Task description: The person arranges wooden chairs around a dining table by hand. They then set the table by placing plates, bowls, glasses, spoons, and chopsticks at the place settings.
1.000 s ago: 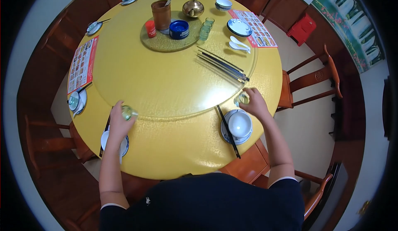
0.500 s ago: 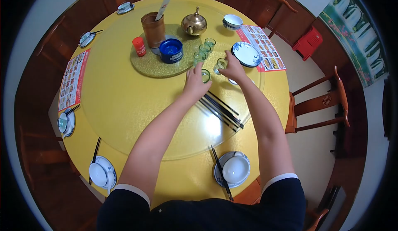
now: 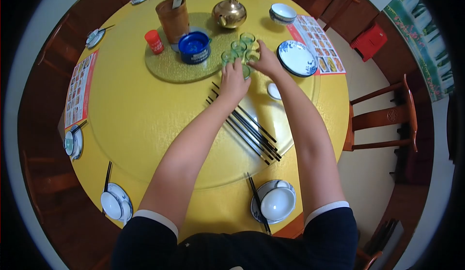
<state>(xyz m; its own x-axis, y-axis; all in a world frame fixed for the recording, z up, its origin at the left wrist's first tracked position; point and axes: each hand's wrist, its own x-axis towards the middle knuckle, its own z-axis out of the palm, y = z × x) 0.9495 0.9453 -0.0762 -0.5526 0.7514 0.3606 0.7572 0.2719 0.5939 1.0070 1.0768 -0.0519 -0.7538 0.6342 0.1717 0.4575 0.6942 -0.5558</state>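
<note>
A cluster of small green-tinted drinking glasses point(image 3: 247, 38) stands by the edge of the round gold mat. My left hand point(image 3: 234, 84) has its fingers and thumb around the nearest glass point(image 3: 246, 71). Around another glass point(image 3: 251, 56), on the right side of the cluster, my right hand point(image 3: 268, 62) is closed, thumb in front and fingers behind. My fingers partly hide both glasses. Several black chopsticks point(image 3: 252, 133) lie loosely side by side just below my left hand. To the right of my right wrist is a small white dish point(image 3: 274, 91).
On the gold mat point(image 3: 160, 71) stand a blue tin point(image 3: 194, 54), a red-capped shaker point(image 3: 154, 41) and a wooden holder point(image 3: 173, 20). A brass teapot point(image 3: 229, 15), stacked plates point(image 3: 298, 59) and stacked bowls point(image 3: 283, 13) sit farther back. Place settings with bowls point(image 3: 278, 203) ring the yellow table.
Both hands have moved their glasses up against the other green glasses, the right one shifting leftward. The chopsticks now show more fully, and the camera view has tilted slightly.
</note>
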